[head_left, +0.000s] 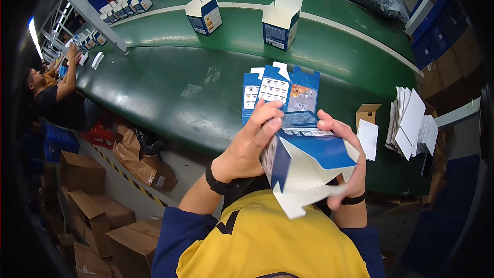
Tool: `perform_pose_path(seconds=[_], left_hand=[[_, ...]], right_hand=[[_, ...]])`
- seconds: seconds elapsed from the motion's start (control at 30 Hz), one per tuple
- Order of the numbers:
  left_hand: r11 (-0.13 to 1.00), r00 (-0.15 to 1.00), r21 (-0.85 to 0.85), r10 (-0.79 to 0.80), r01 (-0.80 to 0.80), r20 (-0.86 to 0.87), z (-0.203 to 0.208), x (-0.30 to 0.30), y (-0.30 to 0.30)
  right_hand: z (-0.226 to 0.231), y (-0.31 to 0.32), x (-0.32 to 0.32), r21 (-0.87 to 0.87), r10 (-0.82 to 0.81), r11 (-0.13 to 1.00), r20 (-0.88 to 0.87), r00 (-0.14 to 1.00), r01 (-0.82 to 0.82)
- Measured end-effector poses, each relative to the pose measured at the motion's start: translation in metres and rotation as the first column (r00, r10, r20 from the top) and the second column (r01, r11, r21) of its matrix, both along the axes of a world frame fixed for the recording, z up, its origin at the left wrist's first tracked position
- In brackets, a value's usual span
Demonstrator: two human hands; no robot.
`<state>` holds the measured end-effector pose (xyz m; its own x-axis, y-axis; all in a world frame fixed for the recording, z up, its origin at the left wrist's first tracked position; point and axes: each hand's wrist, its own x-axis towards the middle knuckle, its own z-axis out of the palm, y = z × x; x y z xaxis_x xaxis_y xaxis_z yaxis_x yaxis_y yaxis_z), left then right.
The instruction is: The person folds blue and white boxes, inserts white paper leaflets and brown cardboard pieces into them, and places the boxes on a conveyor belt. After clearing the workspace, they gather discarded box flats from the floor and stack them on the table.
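Observation:
Between my hands, close to my chest, is a blue and white carton (321,152), tilted, with its white inside and loose flaps facing me. My left hand (253,141) grips its left side, the thumb and fingers along the upper edge. My right hand (349,149) wraps round its right side, the fingers partly hidden behind a white flap. Just beyond, flat blue carton blanks (280,90) lie on the green work table (154,82), overlapping one another.
Two open-topped cartons, one (204,13) left and one (282,20) right, stand on the green conveyor. White folded sheets (406,123) and a small brown box (366,113) are at the right. A co-worker (59,90) works far left. Brown cardboard boxes (92,211) fill the floor at lower left.

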<state>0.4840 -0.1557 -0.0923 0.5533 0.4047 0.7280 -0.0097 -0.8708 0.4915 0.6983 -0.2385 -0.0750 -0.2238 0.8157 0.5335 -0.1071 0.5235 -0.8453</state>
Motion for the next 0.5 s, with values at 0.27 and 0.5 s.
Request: perform_pose_path(seconds=[0.27, 0.5], left_hand=[[0.999, 0.996, -0.039, -0.032, 0.036, 0.086, 0.002, 0.017, -0.023], [0.986, 0.993, -0.139, -0.086, 0.096, 0.075, 0.02, 0.014, -0.03]], right_hand=[[0.009, -0.001, -0.025, -0.325, -0.327, 0.911, -0.189, 0.926, 0.255], [-0.01, 0.001, -0.019, -0.257, -0.096, 0.962, -0.629, 0.772, -0.09]])
